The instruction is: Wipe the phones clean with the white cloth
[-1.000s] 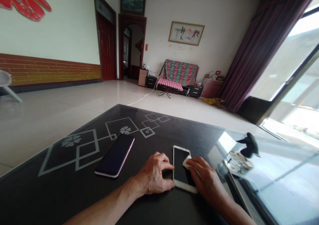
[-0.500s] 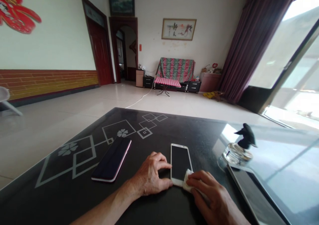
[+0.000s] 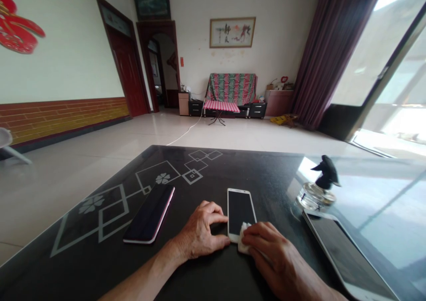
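Holding a white tissue (image 3: 244, 244) at the lower right corner of a white phone (image 3: 241, 212) on the black worktop (image 3: 259, 172).
The right hand (image 3: 271, 245) has its fingers closed on the tissue, while the left hand (image 3: 201, 230) is partly open, thumb and forefinger spread with their tips at the phone's left edge, gripping nothing; the phone lies flat, screen up, between the hands. Left of them rests a dark phone (image 3: 149, 214); to the right lie a larger dark-screened device (image 3: 348, 252) and, just beyond it, a clear bottle (image 3: 314, 196) with a black top.
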`<state>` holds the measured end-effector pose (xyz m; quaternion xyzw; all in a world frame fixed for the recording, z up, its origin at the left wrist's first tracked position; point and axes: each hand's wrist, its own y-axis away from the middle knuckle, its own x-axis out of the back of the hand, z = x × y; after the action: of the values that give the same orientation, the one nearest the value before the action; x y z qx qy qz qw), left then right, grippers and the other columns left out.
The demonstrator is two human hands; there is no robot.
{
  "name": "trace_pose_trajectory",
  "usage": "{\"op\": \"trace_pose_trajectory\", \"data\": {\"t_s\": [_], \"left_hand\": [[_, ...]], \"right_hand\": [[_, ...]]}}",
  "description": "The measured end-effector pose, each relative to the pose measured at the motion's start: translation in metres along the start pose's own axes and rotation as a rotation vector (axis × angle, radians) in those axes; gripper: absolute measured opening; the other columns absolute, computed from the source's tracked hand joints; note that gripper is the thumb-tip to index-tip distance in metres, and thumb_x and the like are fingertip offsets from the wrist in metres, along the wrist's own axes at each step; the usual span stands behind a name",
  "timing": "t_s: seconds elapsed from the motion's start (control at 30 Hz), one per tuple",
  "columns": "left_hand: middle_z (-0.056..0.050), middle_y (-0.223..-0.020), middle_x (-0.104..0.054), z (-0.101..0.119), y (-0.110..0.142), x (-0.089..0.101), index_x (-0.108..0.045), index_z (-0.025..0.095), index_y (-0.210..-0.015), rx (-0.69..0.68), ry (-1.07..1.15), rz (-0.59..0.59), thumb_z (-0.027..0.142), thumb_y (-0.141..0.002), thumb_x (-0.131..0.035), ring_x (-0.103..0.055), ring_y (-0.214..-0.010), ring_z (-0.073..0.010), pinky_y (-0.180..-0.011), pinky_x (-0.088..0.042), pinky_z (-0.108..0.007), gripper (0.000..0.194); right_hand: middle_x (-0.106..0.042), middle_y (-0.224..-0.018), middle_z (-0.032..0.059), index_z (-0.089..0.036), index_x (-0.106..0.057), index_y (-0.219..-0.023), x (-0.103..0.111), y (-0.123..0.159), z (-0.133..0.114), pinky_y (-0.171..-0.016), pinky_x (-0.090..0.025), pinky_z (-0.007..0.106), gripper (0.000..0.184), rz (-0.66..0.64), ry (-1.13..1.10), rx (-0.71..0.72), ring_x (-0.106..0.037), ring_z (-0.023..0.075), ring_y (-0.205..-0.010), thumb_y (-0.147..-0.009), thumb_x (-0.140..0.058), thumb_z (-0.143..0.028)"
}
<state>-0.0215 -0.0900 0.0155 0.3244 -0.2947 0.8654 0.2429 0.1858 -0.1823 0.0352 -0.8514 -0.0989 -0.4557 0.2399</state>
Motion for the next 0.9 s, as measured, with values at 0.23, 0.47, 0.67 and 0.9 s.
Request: {"op": "trace_pose_trajectory", "data": {"t_s": [0.23,0.47,0.67,0.9], "left_hand": [[-0.004,-0.096,-0.064,0.003,0.0,0.002,-0.073,0.023,-0.096,-0.023,0.005,-0.002,0.012,-0.059,-0.071,-0.054,-0.09,-0.0218,-0.085,-0.046,-0.034,0.039],[-0.002,-0.096,-0.064,-0.003,0.001,0.0,-0.072,0.024,-0.098,-0.064,0.001,-0.001,0.003,-0.059,-0.051,-0.054,-0.093,-0.0209,-0.088,-0.045,-0.033,0.049],[-0.003,-0.095,-0.064,0.001,0.001,0.002,-0.072,0.025,-0.101,-0.041,-0.001,-0.021,0.004,-0.06,-0.05,-0.054,-0.094,-0.0216,-0.09,-0.044,-0.035,0.051],[-0.003,-0.097,-0.064,0.0,0.001,0.001,-0.072,0.024,-0.101,-0.043,0.006,-0.017,0.004,-0.06,-0.05,-0.054,-0.093,-0.0213,-0.089,-0.045,-0.034,0.05]], "right_hand": [[-0.062,-0.102,0.005,-0.023,-0.063,-0.1,-0.006,-0.013,-0.006,-0.085,-0.047,0.03,0.025,-0.007,0.009,0.055,-0.056,0.0165,-0.094,-0.092,-0.041,-0.014],[-0.063,-0.106,0.0032,-0.024,-0.062,-0.103,-0.01,-0.015,-0.007,-0.087,-0.045,0.031,0.027,-0.013,0.038,0.095,-0.057,0.0161,-0.096,-0.089,-0.044,-0.011],[-0.065,-0.094,0.0061,-0.021,-0.066,-0.09,0.003,-0.011,0.002,-0.082,-0.048,0.031,0.024,0.088,0.044,0.048,-0.06,0.0172,-0.089,-0.082,-0.046,-0.011],[-0.065,-0.096,0.0055,-0.022,-0.066,-0.089,0.014,0.0,0.02,-0.08,-0.05,0.031,0.023,0.108,0.137,-0.042,-0.06,0.0178,-0.088,-0.084,-0.046,-0.014]]}}
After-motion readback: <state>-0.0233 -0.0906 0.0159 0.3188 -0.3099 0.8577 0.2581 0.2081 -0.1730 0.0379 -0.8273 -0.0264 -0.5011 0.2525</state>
